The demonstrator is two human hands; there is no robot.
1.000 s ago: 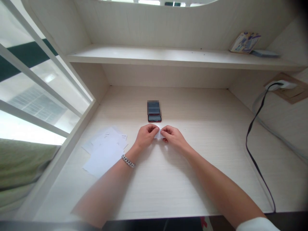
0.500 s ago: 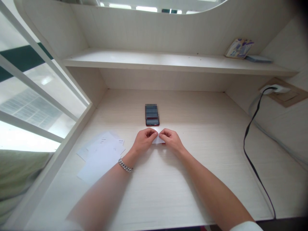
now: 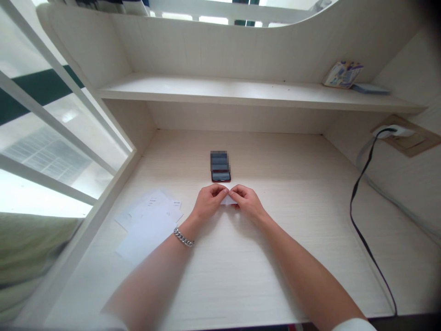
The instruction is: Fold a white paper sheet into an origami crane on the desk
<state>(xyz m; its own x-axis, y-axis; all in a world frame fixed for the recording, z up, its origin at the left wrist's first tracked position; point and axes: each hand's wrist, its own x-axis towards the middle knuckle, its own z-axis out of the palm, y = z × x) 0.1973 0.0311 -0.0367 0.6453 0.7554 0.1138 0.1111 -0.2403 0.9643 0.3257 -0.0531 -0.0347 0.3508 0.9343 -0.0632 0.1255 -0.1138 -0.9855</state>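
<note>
Partly covered, small white paper pinched between left hand, right hand.

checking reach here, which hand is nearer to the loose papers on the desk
Left. The left hand is to the right of the loose papers, pinching a small white piece; the right hand is farther right.

A single head-worn camera looks forward and down from above the near side of the tabletop. The wide field places the left hand and right hand near mid-frame, with the shelf farther off, crossing the upper part.
</note>
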